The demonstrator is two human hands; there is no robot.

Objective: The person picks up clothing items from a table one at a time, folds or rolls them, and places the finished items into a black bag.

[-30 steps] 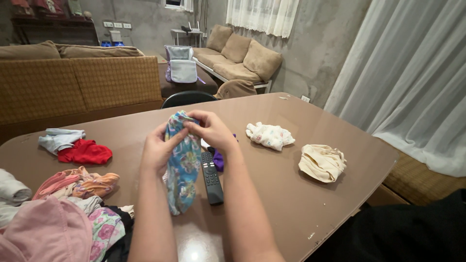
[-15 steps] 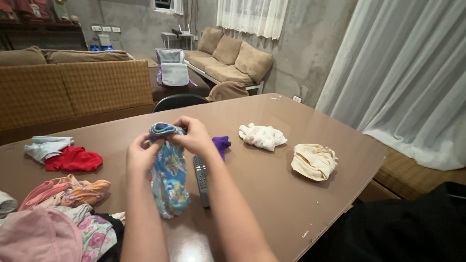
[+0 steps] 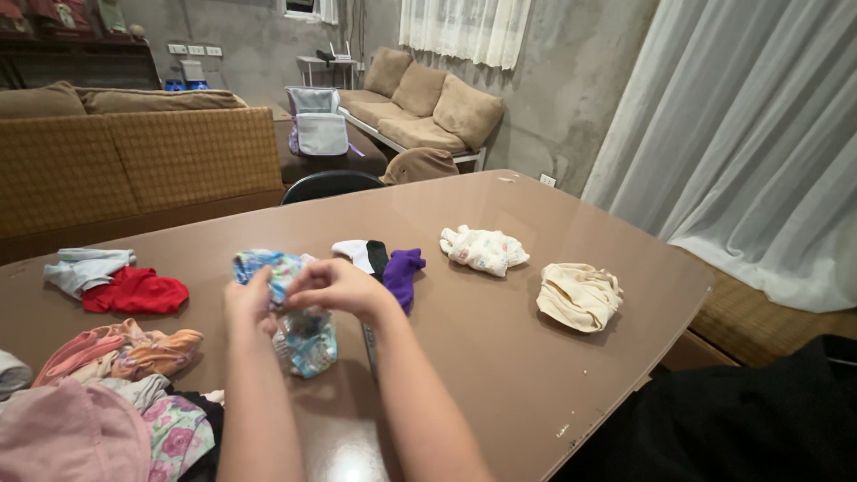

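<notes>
— Holding what, above the brown table (image 3: 500, 357)?

— Gripping a blue patterned cloth (image 3: 299, 312), both hands: left hand (image 3: 250, 303) pinching its top edge, right hand (image 3: 335, 287) closing fingers over the same bunched top, just beside the left. Hanging down from the hands, lower end touching the tabletop.

— Lying where, the rest, relative to that cloth?

— Sitting just behind it, toward the sofa: a white, black and purple bundle (image 3: 379, 261). Resting farther right: a white floral piece (image 3: 484, 249), and beyond that a cream piece (image 3: 578, 295), well apart from the hands. Lying far left: a red garment (image 3: 134, 291) touching a grey one (image 3: 85, 268). Piling up near left, toward the table's front edge: pink, orange and floral clothes (image 3: 116, 393). Peeking out just right of the cloth, under the right forearm: a dark flat object, too hidden for telling what.
</notes>
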